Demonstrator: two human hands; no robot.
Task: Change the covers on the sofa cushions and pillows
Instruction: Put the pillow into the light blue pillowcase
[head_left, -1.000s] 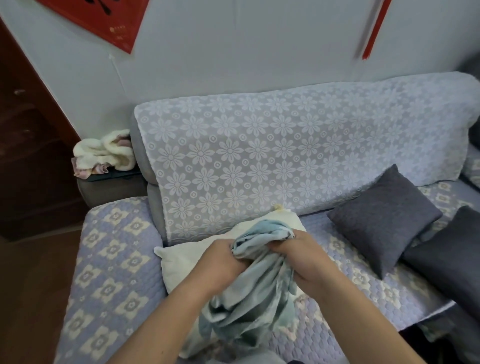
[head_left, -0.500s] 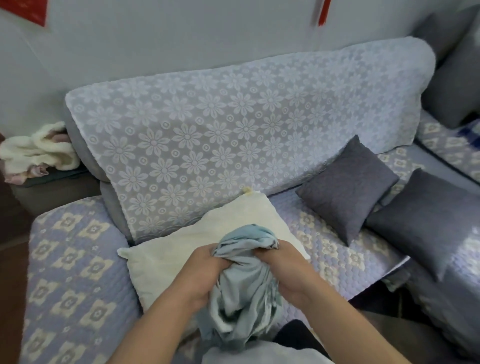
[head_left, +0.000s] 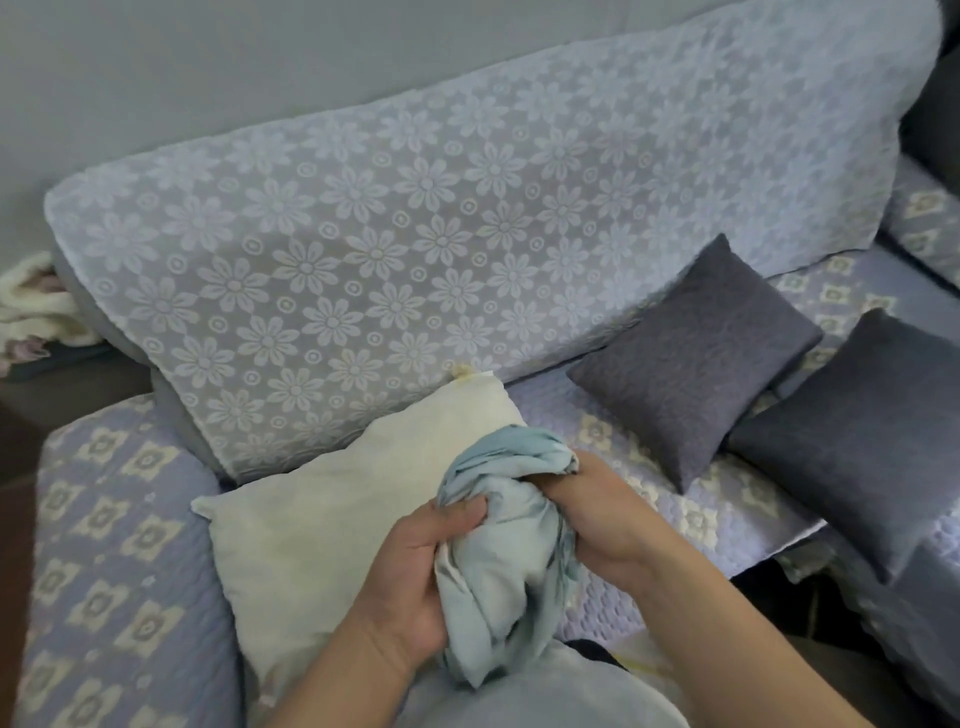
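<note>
Left hand (head_left: 415, 566) and right hand (head_left: 597, 514) grip bunched pale-blue fabric cover (head_left: 506, 561), fingers (head_left: 470, 506) curled pinching folds, likely gathering opening. Bare cream pillow insert (head_left: 322, 525) on sofa seat, 10 o'clock of hands, awaiting cover.

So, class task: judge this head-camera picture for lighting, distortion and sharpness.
Head view: soft, even light with no glare; the wide lens bows the sofa back; the hands gripping the light blue cover look fairly sharp, and the right-hand dark grey cushion near the frame edge looks softer.
</note>
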